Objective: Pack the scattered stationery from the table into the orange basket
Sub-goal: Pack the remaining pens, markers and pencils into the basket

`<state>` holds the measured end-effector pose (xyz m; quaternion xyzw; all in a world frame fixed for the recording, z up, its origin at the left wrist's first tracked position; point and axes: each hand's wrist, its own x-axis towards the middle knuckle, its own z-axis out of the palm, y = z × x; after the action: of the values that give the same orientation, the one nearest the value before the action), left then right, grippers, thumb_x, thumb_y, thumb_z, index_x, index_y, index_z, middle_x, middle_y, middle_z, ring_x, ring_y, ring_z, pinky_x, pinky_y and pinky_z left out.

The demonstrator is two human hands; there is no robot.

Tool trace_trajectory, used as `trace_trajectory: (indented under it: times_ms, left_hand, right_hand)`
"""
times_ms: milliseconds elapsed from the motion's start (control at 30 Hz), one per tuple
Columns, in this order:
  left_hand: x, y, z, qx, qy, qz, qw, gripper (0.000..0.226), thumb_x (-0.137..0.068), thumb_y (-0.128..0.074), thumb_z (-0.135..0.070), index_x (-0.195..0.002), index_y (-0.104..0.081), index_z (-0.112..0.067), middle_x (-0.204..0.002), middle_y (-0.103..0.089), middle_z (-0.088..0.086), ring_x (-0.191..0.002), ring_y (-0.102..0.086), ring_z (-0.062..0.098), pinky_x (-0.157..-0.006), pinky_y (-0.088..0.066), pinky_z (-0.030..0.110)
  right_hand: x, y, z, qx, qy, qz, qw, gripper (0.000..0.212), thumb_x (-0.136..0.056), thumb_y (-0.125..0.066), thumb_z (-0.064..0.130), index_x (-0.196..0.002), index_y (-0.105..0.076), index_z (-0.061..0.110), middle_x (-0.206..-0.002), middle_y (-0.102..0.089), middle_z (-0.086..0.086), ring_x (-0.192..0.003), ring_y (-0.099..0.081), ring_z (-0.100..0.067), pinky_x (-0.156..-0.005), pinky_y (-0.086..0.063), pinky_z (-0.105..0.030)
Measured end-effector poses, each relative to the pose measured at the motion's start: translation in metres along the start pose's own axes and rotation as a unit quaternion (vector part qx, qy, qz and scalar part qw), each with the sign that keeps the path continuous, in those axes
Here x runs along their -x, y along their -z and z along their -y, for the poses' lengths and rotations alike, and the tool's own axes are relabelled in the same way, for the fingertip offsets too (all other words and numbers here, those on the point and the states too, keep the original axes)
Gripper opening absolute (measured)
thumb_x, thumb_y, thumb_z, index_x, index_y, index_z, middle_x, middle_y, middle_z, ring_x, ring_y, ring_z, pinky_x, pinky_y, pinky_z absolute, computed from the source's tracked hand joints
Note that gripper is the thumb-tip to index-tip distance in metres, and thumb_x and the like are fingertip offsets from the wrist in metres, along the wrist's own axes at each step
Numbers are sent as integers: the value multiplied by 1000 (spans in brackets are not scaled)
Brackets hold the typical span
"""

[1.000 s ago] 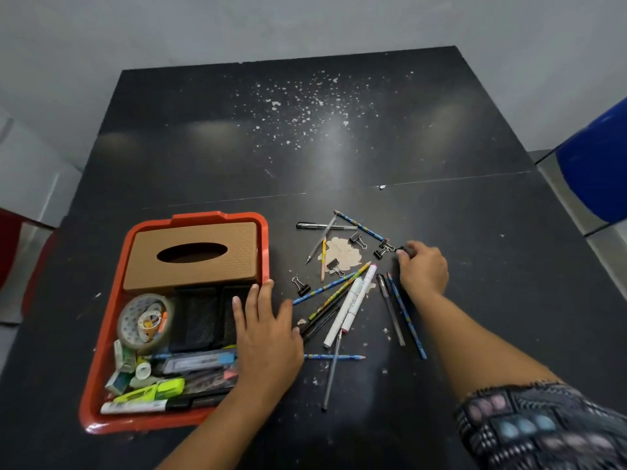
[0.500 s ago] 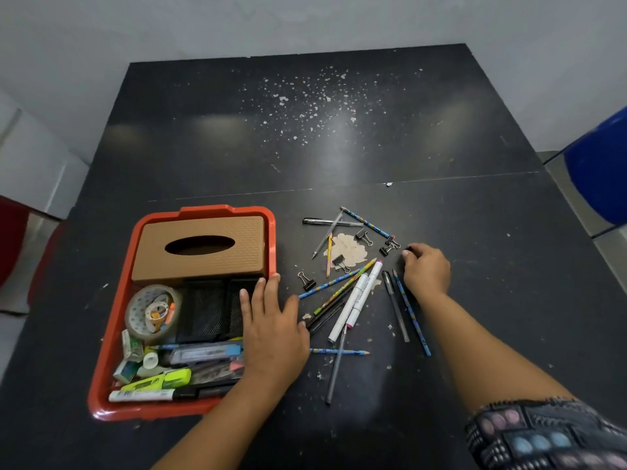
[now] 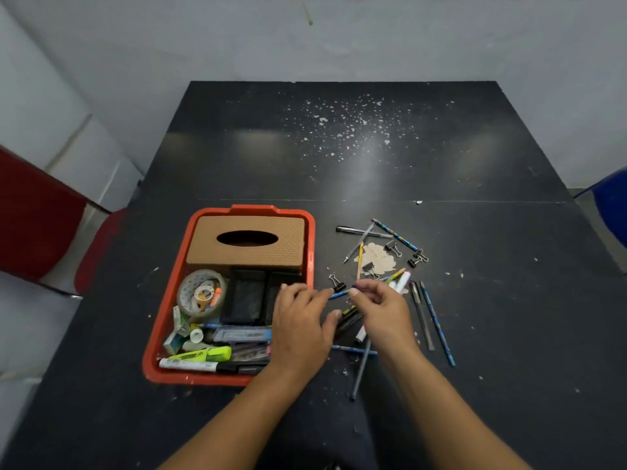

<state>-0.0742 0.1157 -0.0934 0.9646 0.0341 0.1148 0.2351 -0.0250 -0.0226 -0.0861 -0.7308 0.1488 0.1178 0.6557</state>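
At the left side of the black bench (image 3: 237,164), toward its near edge, sits the orange basket (image 3: 169,300), a rounded plastic tray already well filled. A tan woven-textured tissue box (image 3: 247,256) with an oval slot takes its far end. Nearer are a roll of clear tape (image 3: 202,293), two black mesh holders (image 3: 244,300), a yellow highlighter (image 3: 207,354), a white marker (image 3: 190,365) and small glue or correction pieces. So a good share of the packing looks done.

The left hand (image 3: 300,329) lies over the basket's right rim, fingers spread and fairly straight, thumb out toward the loose pile; it seems to touch a blue pencil (image 3: 339,294), though I cannot tell whether it grips it. Just beside it the right hand (image 3: 383,310) is curled, forefinger and thumb pinching something small and dark, too blurred to name.

What is left lies right of the basket, in the middle of the bench: slim pencils and pens crossed over each other, a white marker with pink cap (image 3: 402,281), and several black binder clips (image 3: 393,248) with wire handles around a patch where the bench coating has flaked to pale board. Two dark pens (image 3: 420,313) and a blue patterned pencil (image 3: 437,325) lie side by side furthest right. White paint flecks speckle the far half of the bench.
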Motion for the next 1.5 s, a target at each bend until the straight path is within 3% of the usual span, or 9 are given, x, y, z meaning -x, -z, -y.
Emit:
trace_trajectory:
  times_ms: [100,200,333,433,533,767,967,1267,1500]
  left_hand:
    - [6,21,3,91,49,0,995,38,-88,-51,-47,-116,-69,-30,-91,-69,-10,-91,-59,15,-79,-45,36]
    - [14,35,14,214,128,8,968,28,-87,-57,-42,-110,-72,-36,-87,-72,-12,-80,-64,8,-76,-53,35]
    - [22,52,27,304,205,-1,930,16,-89,-68,-24,-102,-76,-29,-87,-74,-15,-82,-69,1,-79,-57,30]
    - [25,65,43,266,247,-59,930,14,-90,-68,-24,-101,-75,-25,-85,-72,-15,-82,-66,-3,-75,-56,23]
    - [23,75,71,174,298,-110,932,15,-92,-64,-26,-102,-74,-24,-84,-71,-12,-79,-65,5,-71,-53,27]
    - [4,87,121,-22,333,-109,936,19,-92,-58,-25,-100,-75,-23,-90,-74,3,-89,-64,29,-88,-44,43]
    - [-3,86,127,-98,317,-38,943,23,-95,-56,-28,-110,-73,-25,-98,-74,6,-94,-62,28,-85,-37,39]
    - [-2,86,122,-70,310,-70,946,28,-92,-60,-29,-118,-67,-20,-93,-73,9,-91,-62,32,-84,-36,40]
    - [6,51,96,-5,134,-78,988,35,-89,-56,-38,-115,-67,-17,-98,-68,-5,-97,-60,18,-88,-47,44]
  right_hand:
    - [16,-26,2,-51,-14,36,998,10,-86,-73,12,-94,-69,16,-85,-73,-10,-80,-68,-18,-77,-55,-33]
    - [31,-47,10,-104,-20,72,992,6,-88,-69,6,-92,-66,10,-76,-72,-9,-71,-67,-14,-65,-53,-23]
    - [42,-67,10,-84,15,102,991,5,-88,-69,9,-90,-68,14,-76,-72,-4,-71,-66,-10,-68,-51,-24]
    - [40,-75,0,80,101,73,989,8,-89,-69,26,-97,-70,24,-89,-70,8,-85,-62,-6,-76,-47,-21]
    - [39,-76,-16,310,191,33,931,28,-90,-65,35,-118,-63,31,-110,-52,12,-105,-47,-9,-89,-41,-27]
    - [40,-74,-44,355,276,-1,893,32,-91,-63,32,-121,-65,20,-123,-48,5,-113,-45,-13,-94,-42,-35]
    - [39,-72,-47,365,292,-2,884,31,-92,-61,34,-121,-65,21,-123,-48,6,-112,-44,-12,-92,-38,-31]
    - [38,-69,-48,357,293,13,887,37,-94,-53,44,-125,-61,25,-126,-45,11,-114,-40,-6,-94,-31,-25]
    - [13,-49,-44,318,262,-67,909,36,-95,-47,43,-116,-66,20,-107,-61,6,-103,-51,-15,-87,-44,-35]
